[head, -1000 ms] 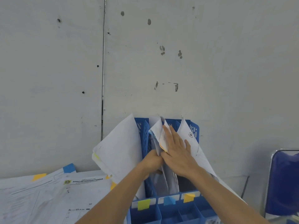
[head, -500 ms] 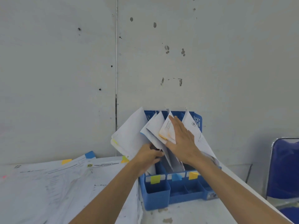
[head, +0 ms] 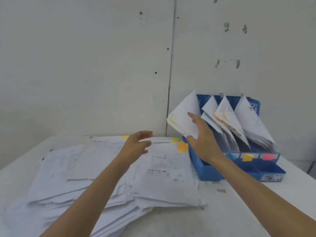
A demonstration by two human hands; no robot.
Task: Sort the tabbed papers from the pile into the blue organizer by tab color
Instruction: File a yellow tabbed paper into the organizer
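Loose white pile [head: 119,177] sprawls flat, long sides toward the wall; sheaves in the blue organizer [head: 239,170] stand corner-up. Left hand [head: 136,146] and right hand [head: 203,139] are spread wide, gripping nothing

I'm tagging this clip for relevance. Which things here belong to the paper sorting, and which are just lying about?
Part of the job:
- pile of tabbed papers
- blue organizer
- sorted papers standing in it
- colour labels on its front
- left hand, right hand

Just there:
- table
- stain on it
- marked wall
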